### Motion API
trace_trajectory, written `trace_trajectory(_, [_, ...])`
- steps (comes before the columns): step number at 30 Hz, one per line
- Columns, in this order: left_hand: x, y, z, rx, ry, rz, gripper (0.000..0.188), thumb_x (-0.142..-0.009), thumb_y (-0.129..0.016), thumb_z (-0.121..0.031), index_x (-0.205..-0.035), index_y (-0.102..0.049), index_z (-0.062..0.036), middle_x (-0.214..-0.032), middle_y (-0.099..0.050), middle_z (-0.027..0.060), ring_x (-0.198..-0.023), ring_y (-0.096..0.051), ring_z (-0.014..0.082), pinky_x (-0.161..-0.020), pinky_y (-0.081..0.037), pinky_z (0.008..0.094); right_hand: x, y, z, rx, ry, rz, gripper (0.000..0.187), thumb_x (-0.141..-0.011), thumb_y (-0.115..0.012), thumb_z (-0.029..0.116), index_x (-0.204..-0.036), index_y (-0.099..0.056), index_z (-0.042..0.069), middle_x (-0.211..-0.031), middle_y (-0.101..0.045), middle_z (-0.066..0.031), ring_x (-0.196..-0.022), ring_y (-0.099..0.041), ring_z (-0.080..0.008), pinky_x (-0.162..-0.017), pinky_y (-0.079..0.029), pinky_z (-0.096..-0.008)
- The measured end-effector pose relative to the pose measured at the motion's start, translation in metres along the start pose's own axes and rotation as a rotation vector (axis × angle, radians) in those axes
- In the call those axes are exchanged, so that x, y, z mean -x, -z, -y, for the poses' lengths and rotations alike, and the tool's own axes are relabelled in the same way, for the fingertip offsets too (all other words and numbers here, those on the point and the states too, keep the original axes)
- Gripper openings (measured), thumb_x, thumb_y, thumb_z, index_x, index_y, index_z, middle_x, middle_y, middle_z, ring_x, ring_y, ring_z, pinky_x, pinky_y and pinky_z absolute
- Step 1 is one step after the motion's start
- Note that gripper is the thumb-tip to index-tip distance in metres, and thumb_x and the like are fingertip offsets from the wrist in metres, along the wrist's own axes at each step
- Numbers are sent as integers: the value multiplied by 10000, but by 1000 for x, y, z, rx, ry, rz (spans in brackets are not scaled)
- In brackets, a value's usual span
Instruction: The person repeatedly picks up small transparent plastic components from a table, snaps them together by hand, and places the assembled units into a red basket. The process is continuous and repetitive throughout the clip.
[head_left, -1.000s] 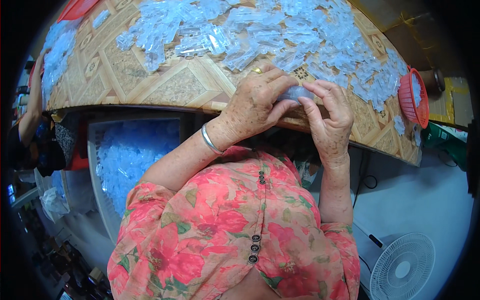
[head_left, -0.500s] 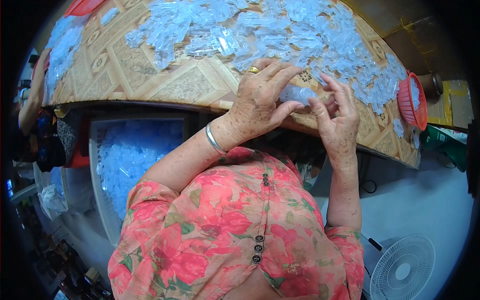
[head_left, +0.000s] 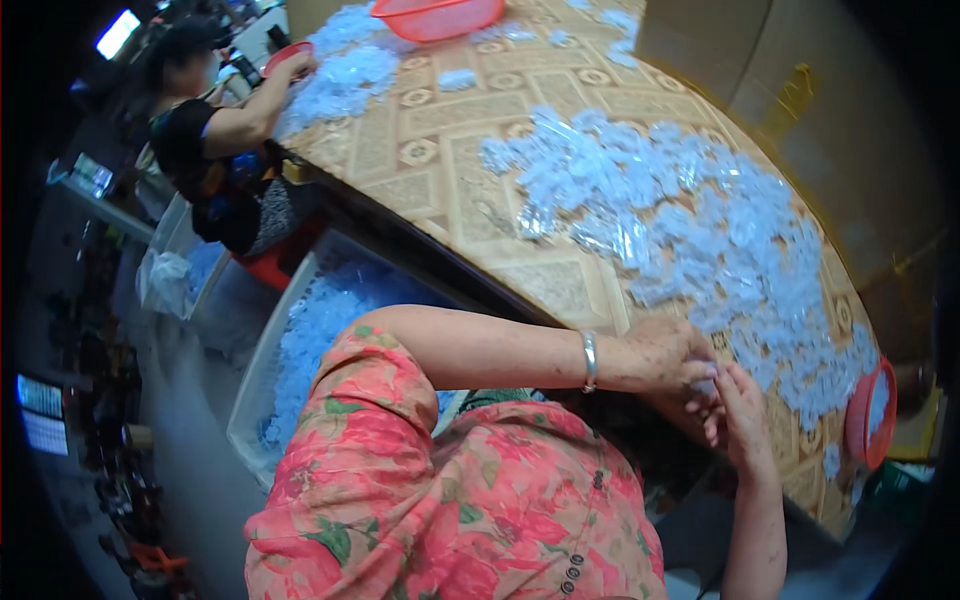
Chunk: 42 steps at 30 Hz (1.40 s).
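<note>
My left hand (head_left: 665, 352), with a silver bangle at the wrist, is at the table's near edge, its fingers bent and closed. A small pale bit of a clear plastic piece (head_left: 704, 387) shows at its fingertips; most of it is hidden. Against those fingertips my right hand (head_left: 742, 415) is curled, and what its fingers hold, if anything, is hidden. Just beyond both hands lies a wide spread of clear, bluish plastic pieces (head_left: 735, 235), loose on the patterned tabletop (head_left: 440, 200).
A red basket (head_left: 870, 415) stands at the table's right end, and a red basin (head_left: 440, 20) at the far side. Below the left edge is a white crate (head_left: 250, 400) of plastic pieces. Another person (head_left: 225, 130) works at far left. Cardboard (head_left: 720, 50) borders the far right.
My view has swung left, bringing the other person and the red basin into sight. My hands have come together, and the clear piece between them is now mostly covered.
</note>
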<state>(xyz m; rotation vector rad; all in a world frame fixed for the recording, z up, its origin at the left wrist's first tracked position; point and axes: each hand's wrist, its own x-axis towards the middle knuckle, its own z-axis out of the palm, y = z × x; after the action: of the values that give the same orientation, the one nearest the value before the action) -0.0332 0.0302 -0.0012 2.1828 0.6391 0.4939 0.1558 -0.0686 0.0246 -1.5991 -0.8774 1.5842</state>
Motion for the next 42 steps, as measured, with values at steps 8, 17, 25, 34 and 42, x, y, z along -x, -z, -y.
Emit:
trace_trajectory(8, [-14,7,-7,347,383,207,248,-892,-730,-315,-1103,-782,-196,-816,-754,129,-769,-733,221,-702,-561,369,-2,2,4,-118,-64,77,453,-976,-639,431,-1163,-515,38,-886,-706,-199,-502,-659,-154,-387,-534,-229])
trace_trajectory(17, [-13,3,-2,241,297,138,223,-865,-755,-261,-1058,-792,-156,-834,-750,154,-757,-722,234,-706,-558,376,-7,1,8,-134,-140,70,366,-999,-613,348,-1143,-503,30,-842,-707,-199,-546,-697,-194,-401,-557,-252])
trace_trajectory(25, [-14,-1,2,219,200,93,226,-877,-741,-257,-1074,-787,-156,-804,-737,163,-709,-701,227,-674,-549,382,-5,-6,-5,-121,-34,-26,366,-1028,-563,365,-1160,-513,27,-783,-696,-165,-514,-681,-178,-399,-541,-234])
trace_trajectory(34, [37,32,5,179,-41,-67,297,-918,-699,-206,-1161,-728,-37,-957,-749,162,-781,-704,181,-671,-575,351,1,-15,-18,-74,116,-119,465,-1041,-544,398,-1313,-501,24,-764,-667,-108,-514,-650,-124,-400,-492,-198])
trace_trajectory(42, [199,159,42,204,794,-63,264,-920,-714,-289,-1029,-774,-55,-802,-718,23,-526,-597,76,-458,-483,225,0,-13,-31,-61,171,-92,327,-1024,-607,268,-1234,-563,21,-779,-667,-90,-529,-644,-105,-407,-481,-189])
